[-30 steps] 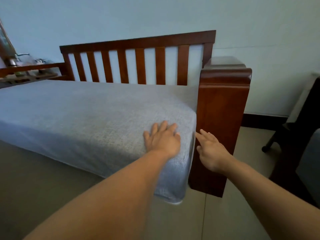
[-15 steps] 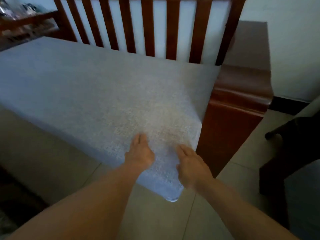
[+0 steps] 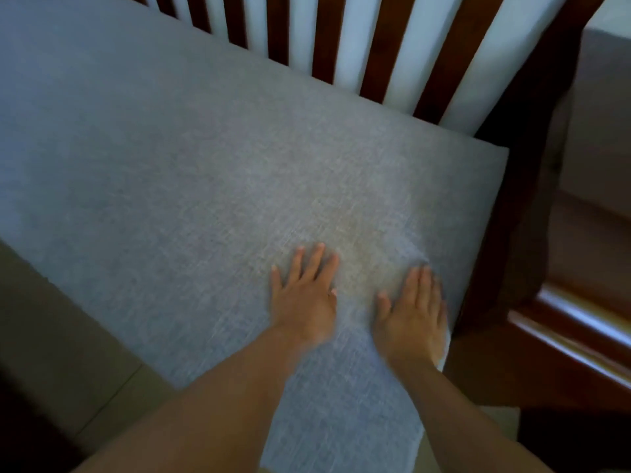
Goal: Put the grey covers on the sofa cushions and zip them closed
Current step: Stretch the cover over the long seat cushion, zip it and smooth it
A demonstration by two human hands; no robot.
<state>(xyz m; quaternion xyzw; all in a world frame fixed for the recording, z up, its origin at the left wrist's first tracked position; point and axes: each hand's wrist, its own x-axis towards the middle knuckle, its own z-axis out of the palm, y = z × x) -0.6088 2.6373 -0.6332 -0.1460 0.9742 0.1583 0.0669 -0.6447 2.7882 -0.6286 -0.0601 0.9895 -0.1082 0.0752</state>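
Where it lies: grey-covered cushion point(image 3: 170, 172) on the seat of the wooden sofa point(image 3: 532, 206), against the slatted back.
Left hand point(image 3: 304, 295): flat, fingers spread, on the cushion top.
Right hand point(image 3: 415, 312): flat, fingers together, pressing near the cushion's right edge.

dim, soft light | glare on armrest point(image 3: 577, 322) | dark corners | slight motion blur overall
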